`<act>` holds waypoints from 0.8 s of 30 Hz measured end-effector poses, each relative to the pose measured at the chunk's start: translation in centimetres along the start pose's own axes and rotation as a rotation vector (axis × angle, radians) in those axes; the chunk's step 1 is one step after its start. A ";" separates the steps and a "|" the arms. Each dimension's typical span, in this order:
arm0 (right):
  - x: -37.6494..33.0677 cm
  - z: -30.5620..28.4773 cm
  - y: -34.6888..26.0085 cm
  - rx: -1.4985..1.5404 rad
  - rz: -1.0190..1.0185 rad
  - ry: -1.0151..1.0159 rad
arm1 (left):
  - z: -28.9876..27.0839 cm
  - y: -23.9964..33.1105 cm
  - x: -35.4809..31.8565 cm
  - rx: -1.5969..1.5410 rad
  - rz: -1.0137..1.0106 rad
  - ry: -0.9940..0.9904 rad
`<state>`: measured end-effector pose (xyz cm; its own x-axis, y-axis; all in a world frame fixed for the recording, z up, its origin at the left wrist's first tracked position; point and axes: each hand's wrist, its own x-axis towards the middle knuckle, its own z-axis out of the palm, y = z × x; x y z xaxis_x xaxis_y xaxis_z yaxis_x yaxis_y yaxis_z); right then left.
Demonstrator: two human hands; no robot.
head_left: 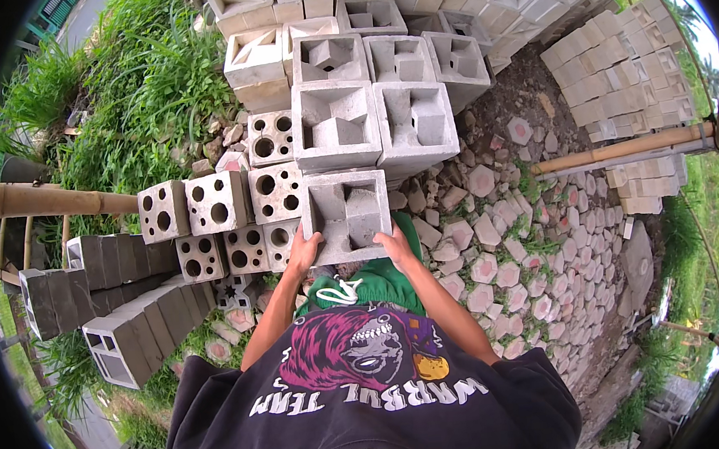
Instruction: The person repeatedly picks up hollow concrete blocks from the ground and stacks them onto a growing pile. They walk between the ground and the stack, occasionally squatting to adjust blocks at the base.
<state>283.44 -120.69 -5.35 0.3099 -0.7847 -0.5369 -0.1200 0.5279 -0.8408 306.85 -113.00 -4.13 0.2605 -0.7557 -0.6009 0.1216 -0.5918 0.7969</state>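
1. Nearest the camera is a dark, short-sleeved cloth shirt point(504, 389) with a colourful printed figure, above green cloth shorts point(372, 284) with a white drawstring.
2. Beyond them is a grey, square-framed concrete block with angular recesses point(345, 215), held between the two hands, its open patterned face turned up toward the camera.
3. The left hand point(303, 252) grips the block's left side near its lower left corner, thumb at the rim; the fingers are mostly hidden.
4. The right hand point(397, 243) grips the opposite side near the lower right corner, thumb likewise at the rim.
5. The block is at the near end of a stack of matching grey concrete blocks point(336, 126); whether it rests on anything cannot be told.
6. Just left of the left hand are grey concrete blocks with round holes point(218, 203).
7. To the right, pale and reddish hexagonal pavers point(481, 181) cover the ground.
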 end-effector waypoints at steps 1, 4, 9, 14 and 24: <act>0.4 0.2 -0.5 -0.008 -0.003 0.003 | 0.1 0.3 0.5 -0.011 0.012 0.016; 1.9 0.3 -1.6 -0.032 0.006 0.006 | -0.3 1.5 1.7 -0.016 0.003 0.018; 3.3 0.1 -2.5 -0.105 0.071 -0.018 | -0.1 2.0 2.4 0.017 0.004 0.044; 3.1 0.2 -2.7 -0.071 0.054 -0.031 | -0.4 0.8 2.6 -0.012 0.024 0.057; 2.6 0.4 -2.2 -0.110 0.045 0.058 | -0.7 1.1 3.4 0.055 0.107 0.034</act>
<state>284.87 -123.80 -4.86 0.2474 -0.7799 -0.5749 -0.2359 0.5271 -0.8164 308.53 -116.06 -5.24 0.3013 -0.8062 -0.5092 0.0388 -0.5232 0.8513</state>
